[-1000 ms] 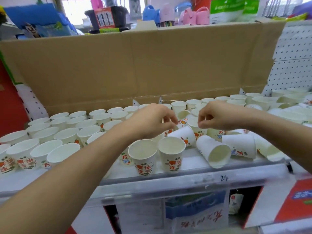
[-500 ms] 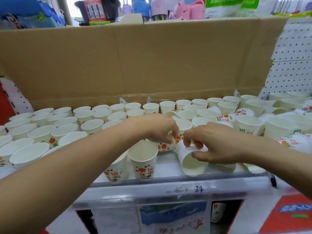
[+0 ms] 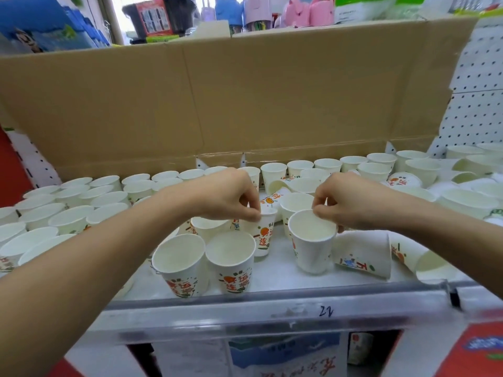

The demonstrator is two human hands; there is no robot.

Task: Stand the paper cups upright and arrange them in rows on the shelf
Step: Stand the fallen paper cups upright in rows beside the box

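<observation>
At the front centre of the shelf point(image 3: 277, 272), each hand pinches the rim of one upright paper cup. Left hand point(image 3: 231, 197): fingertips closed on the rim of a printed cup point(image 3: 263, 236), which stands directly below the hand. Right hand point(image 3: 351, 202): thumb and finger closed on the far rim of a second cup point(image 3: 311, 247) — just left of the wrist. A tipped cup point(image 3: 362, 254) lies on its side just right of it; upright rows point(image 3: 68, 213) stand at left — beyond the left forearm.

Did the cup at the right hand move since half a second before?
Yes: the cup lay tipped behind the shelf label; the right hand now holds it upright.
</observation>
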